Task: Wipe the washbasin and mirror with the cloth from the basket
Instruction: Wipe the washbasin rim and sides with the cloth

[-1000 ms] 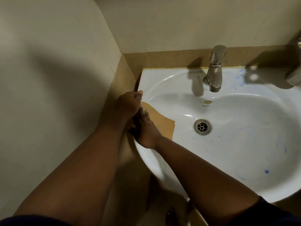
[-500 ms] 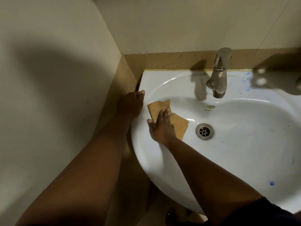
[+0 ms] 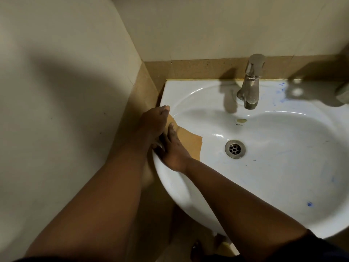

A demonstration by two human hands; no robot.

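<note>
A white washbasin (image 3: 273, 173) with blue smears fills the right half of the view. A tan cloth (image 3: 190, 143) lies against its left inner wall. My right hand (image 3: 172, 150) presses flat on the cloth at the basin's left rim, fingers spread and pointing up-left. My left hand (image 3: 154, 122) rests on the left rim just above it, fingers curled over the edge, partly covering the cloth's top corner. The mirror is out of sight.
A metal tap (image 3: 249, 86) stands at the back of the basin above the drain (image 3: 235, 149). A tiled wall (image 3: 56, 110) closes in on the left, with a brown tile band behind the basin. A metal fitting (image 3: 342, 93) shows at the right edge.
My right hand has slid the cloth from the inner bowl back left to the rim, under my left hand. The left hand has stayed on the rim.
</note>
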